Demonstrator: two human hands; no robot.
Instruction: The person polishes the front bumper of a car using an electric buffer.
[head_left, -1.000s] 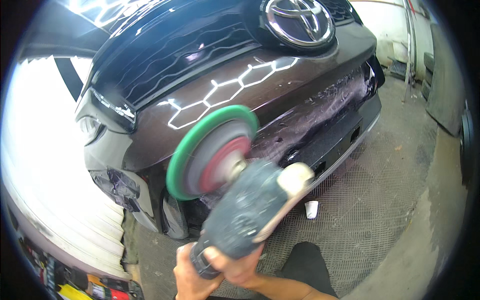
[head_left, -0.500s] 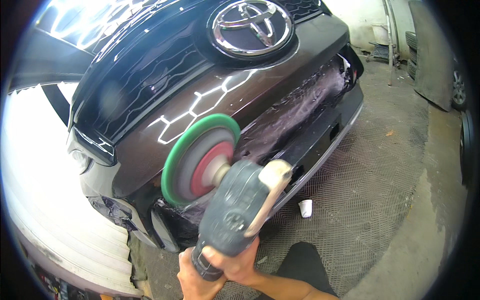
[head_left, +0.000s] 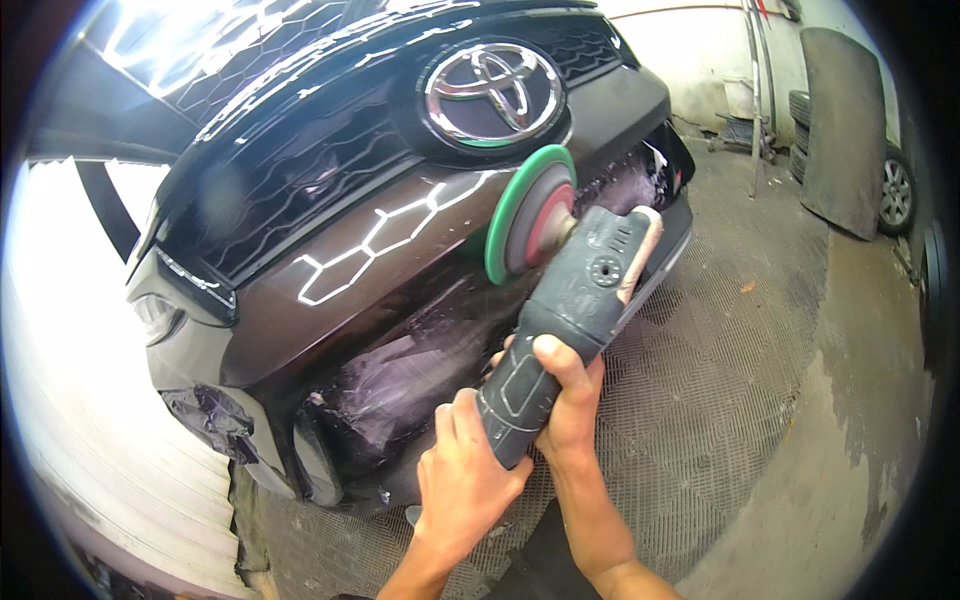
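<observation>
Both hands hold a dark grey power polisher (head_left: 575,300) by its handle. My left hand (head_left: 462,478) wraps the rear end of the handle. My right hand (head_left: 568,395) grips it just ahead, thumb on top. The polisher's green-rimmed round pad (head_left: 528,212) presses against the glossy dark brown front bumper (head_left: 400,260) of a car, just under the chrome emblem (head_left: 492,88). Masking film (head_left: 400,385) covers the lower bumper opening.
The black grille (head_left: 290,175) and a headlight (head_left: 160,315) lie left of the pad. A grated floor (head_left: 720,400) runs under the car. A wheel (head_left: 895,190) and a dark panel (head_left: 840,130) stand at the far right wall.
The polisher has moved up and to the right along the bumper toward the emblem. My left hand has come fully into view on the handle's rear.
</observation>
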